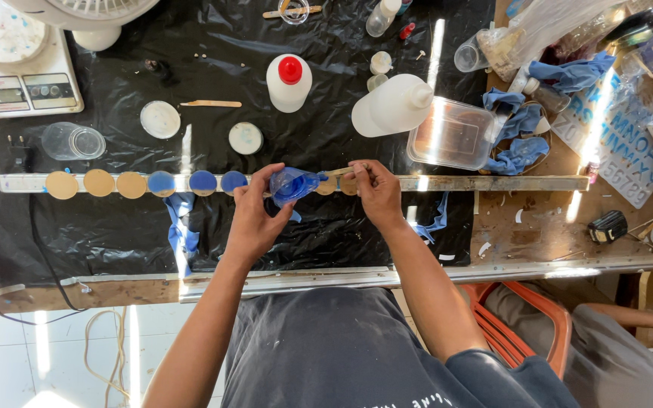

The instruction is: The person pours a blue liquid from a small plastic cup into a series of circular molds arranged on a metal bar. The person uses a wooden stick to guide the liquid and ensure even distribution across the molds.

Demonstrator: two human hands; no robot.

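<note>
The left hand (255, 215) is closed around a blue cup (294, 183), tipped toward the right above a metal rail (478, 183). The right hand (376, 193) pinches a wooden stick (339, 172) between thumb and fingers; the stick's far end meets the cup's mouth.

The rail runs left to right across a tabletop (538, 227) covered by a black sheet (115, 227). A row of discs rests on the rail: three tan discs (99, 183) at the left, then three blue discs (203, 181) just beside them. Further tan discs lie under the hands, partly hidden.

Behind the rail:
- a bottle with a red cap (289, 81), upright;
- a white bottle (391, 108), lying tilted, just beside a clear tub (453, 134);
- two round lids (160, 119) with a second stick (211, 103) between them;
- a scale (20, 75) at the far left;
- blue gloves (519, 128) to the right of the tub.

A blue rag (181, 227) hangs from the rail, left of the left hand. A letter mould (621, 143) lies at the right edge.
</note>
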